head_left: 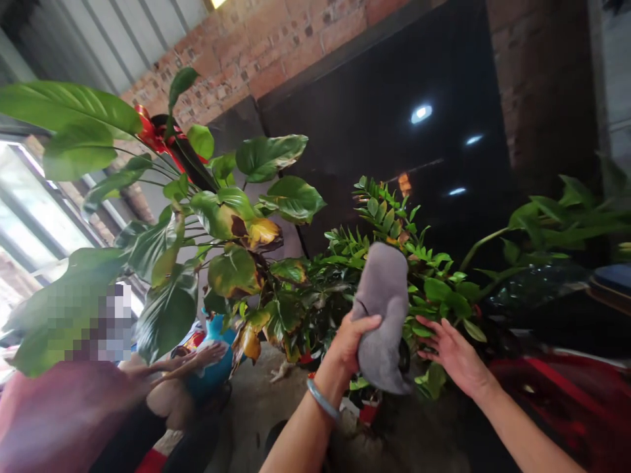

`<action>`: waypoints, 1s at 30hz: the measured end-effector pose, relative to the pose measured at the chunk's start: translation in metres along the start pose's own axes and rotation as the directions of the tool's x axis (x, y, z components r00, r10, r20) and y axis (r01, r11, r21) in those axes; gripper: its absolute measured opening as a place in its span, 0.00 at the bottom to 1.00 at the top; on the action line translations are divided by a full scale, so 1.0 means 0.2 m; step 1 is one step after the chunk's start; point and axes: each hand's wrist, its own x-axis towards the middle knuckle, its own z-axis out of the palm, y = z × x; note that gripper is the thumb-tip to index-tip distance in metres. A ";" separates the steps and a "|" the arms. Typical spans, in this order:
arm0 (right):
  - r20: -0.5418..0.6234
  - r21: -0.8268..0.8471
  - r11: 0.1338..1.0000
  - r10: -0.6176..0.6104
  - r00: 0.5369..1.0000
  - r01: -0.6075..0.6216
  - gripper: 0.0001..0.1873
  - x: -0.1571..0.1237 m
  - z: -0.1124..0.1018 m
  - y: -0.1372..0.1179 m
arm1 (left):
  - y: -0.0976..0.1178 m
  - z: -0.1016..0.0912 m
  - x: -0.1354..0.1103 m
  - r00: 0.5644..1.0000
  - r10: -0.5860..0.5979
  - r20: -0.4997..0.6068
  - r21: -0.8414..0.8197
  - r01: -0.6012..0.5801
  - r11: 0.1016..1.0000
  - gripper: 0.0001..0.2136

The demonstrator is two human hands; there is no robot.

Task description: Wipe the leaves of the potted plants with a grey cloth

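My left hand (355, 341), with a pale bangle on its wrist, is closed around a folded grey cloth (383, 309). The cloth stands up above the fist and its lower end hangs down past it. To its right, my right hand (449, 351) is open with the fingers spread, close to the green leaves of a potted plant (438, 289). Whether those fingertips touch the leaves, I cannot tell. Small glossy leaves rise just behind the cloth.
On the left stands a tall large-leaved plant (234, 269) with some yellow and brown leaves. Below it, a seated person (64, 414) has their hands by a blue object (211, 364). A dark glossy panel (394, 131) and brick wall (296, 39) stand behind. Something red (557, 401) is at lower right.
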 end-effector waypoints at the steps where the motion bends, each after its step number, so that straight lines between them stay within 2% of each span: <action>1: 0.008 -0.009 1.000 -0.003 1.000 0.003 0.21 0.00 0.00 0.01 | -0.07 -0.02 -0.01 0.997 -0.076 0.013 0.047 0.075 0.996 0.27; 3: 0.019 -0.026 1.000 -0.005 1.000 0.005 0.21 0.01 -0.02 0.01 | -0.18 -0.07 -0.06 0.978 -0.203 0.042 0.160 0.194 0.968 0.26; 4: 0.022 -0.034 0.999 -0.001 1.000 0.002 0.22 0.01 -0.02 0.02 | -0.20 -0.10 -0.10 0.969 -0.241 0.059 0.199 0.226 0.954 0.26; 6: 0.020 -0.044 0.999 0.011 1.000 -0.010 0.22 0.02 -0.03 0.02 | -0.15 -0.14 -0.16 0.963 -0.252 0.097 0.228 0.225 0.947 0.24; 8: 0.015 -0.043 0.999 0.018 1.000 -0.017 0.23 0.02 -0.03 0.01 | -0.02 -0.14 -0.18 0.975 -0.189 0.116 0.206 0.162 0.965 0.24; 10: 0.007 -0.034 0.999 0.013 1.000 -0.013 0.24 0.02 -0.02 0.01 | 0.11 -0.11 -0.15 0.993 -0.060 0.099 0.151 0.044 0.988 0.25; 12: -0.001 -0.028 1.000 -0.005 1.000 0.005 0.24 0.01 0.00 0.01 | 0.16 -0.07 -0.09 0.996 0.076 0.042 0.066 -0.078 0.995 0.26; 14: -0.003 -0.032 0.999 -0.029 1.000 0.029 0.24 0.01 0.00 0.02 | 0.10 -0.04 -0.03 0.993 0.114 -0.028 0.010 -0.114 0.993 0.25; 15: -0.002 -0.035 0.999 -0.040 0.999 0.040 0.23 0.02 0.00 0.02 | 0.04 -0.04 -0.02 0.996 0.078 -0.045 0.012 -0.078 0.997 0.24; 18: -0.003 -0.049 0.998 -0.034 0.999 0.034 0.22 0.02 0.00 0.04 | -0.13 -0.07 -0.06 0.990 -0.140 -0.004 0.149 0.139 0.979 0.21; 20: -0.011 -0.055 0.998 -0.013 1.000 0.012 0.22 0.02 -0.01 0.05 | -0.14 -0.11 -0.13 0.976 -0.212 0.051 0.243 0.194 0.951 0.20; 23: -0.028 -0.031 0.999 -0.012 1.000 0.011 0.21 0.02 -0.01 0.03 | 0.03 -0.14 -0.20 0.988 -0.117 0.098 0.218 0.093 0.971 0.21; 26: -0.037 -0.010 1.000 -0.019 0.999 0.018 0.20 0.02 0.00 0.02 | 0.20 -0.11 -0.14 0.995 0.095 0.036 0.109 -0.098 0.989 0.24; 28: -0.030 -0.011 1.000 -0.016 0.999 0.016 0.21 0.02 0.00 0.03 | 0.17 -0.08 -0.07 0.987 0.160 -0.031 0.042 -0.159 0.986 0.24; 30: -0.020 -0.016 1.000 -0.025 0.999 0.025 0.22 0.02 0.01 0.03 | 0.04 -0.08 -0.03 0.995 0.072 -0.063 0.018 -0.071 0.997 0.22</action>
